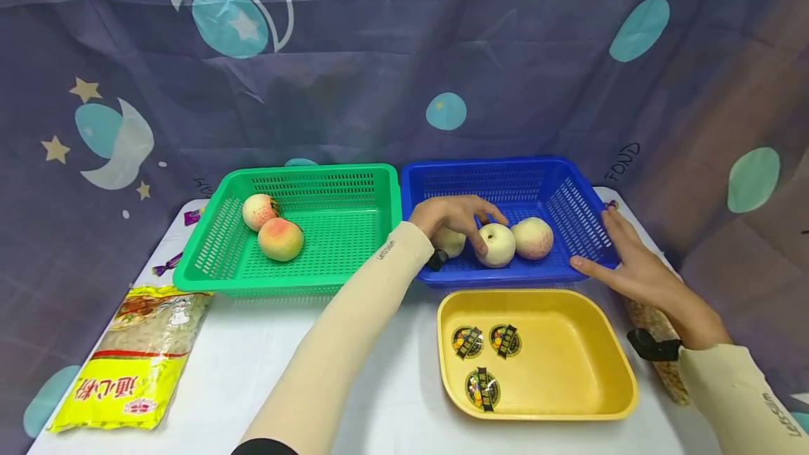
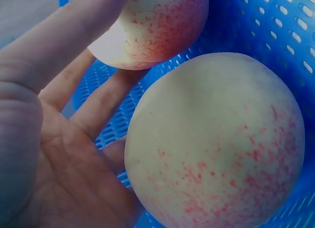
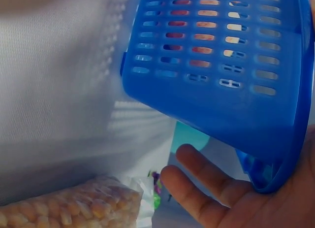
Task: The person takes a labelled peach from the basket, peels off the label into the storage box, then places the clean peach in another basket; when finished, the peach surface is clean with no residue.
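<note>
My left hand reaches into the blue basket, its thumb and fingers around a pale peach. In the left wrist view the thumb lies across this red-speckled peach, fingers behind it. A second peach sits close by the palm, partly hidden under the hand in the head view. Beyond the held one lies another blushed peach. At the basket's right front corner my right hand holds the rim, thumb over the front corner and fingers along the outside of the wall.
A green basket with two peaches stands left. In front is a yellow tray bearing round stickers. A yellow pasta bag lies left; a bag of kernels lies right. Behind hangs a patterned cloth.
</note>
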`<state>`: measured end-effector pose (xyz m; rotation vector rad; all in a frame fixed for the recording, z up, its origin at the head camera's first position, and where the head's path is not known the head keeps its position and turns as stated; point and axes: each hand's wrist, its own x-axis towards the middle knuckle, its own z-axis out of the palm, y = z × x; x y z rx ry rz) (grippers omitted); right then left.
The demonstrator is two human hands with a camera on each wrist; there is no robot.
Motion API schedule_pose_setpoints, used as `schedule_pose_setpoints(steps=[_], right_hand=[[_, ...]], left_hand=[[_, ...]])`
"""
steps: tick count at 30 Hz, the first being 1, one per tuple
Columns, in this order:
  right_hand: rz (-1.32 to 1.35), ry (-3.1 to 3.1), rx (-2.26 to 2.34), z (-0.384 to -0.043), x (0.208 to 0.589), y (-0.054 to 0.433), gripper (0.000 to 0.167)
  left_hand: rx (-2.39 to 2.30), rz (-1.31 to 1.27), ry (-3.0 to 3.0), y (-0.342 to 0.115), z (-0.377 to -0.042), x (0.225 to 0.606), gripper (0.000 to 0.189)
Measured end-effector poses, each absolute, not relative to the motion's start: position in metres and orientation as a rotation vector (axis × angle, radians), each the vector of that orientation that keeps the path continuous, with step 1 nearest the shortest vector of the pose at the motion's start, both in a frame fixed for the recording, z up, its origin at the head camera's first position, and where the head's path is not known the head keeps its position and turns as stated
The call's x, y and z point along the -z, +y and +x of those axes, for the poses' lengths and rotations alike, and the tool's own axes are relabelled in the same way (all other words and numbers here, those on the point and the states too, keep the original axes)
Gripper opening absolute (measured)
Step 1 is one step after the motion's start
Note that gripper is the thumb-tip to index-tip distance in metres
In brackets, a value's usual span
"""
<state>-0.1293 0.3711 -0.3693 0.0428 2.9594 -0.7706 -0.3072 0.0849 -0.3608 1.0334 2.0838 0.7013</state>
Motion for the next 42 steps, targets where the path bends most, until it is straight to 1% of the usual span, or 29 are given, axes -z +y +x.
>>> schedule_pose_setpoints(steps=[6, 13, 24, 32, 37, 42], right_hand=[[0.037, 2.961, 0.777, -0.13, 0.369, 0.37, 0.111], [0.034, 2.969, 0.773, -0.13, 0.37, 0.37, 0.111], [-0.005, 2.972, 0.803, -0.134, 0.371, 0.366, 0.111], [-0.001, 2.975, 0.792, -0.134, 0.372, 0.365, 0.11], [0.009, 2.973, 0.791, -0.131, 0.372, 0.367, 0.11], [-0.002, 2.996, 0.8, -0.125, 0.372, 0.371, 0.109]], left_hand=[[-0.756, 1.011, 2.093, 0.079, -0.306, 0.357, 0.067], [-0.729, 1.092, 2.141, 0.072, -0.308, 0.351, 0.067], [-0.705, 1.103, 2.169, 0.062, -0.307, 0.343, 0.064], [-0.704, 1.179, 2.24, 0.05, -0.307, 0.325, 0.058], [-0.761, 1.214, 2.269, 0.033, -0.298, 0.31, 0.056], [-0.806, 1.294, 2.306, 0.001, -0.282, 0.306, 0.053]])
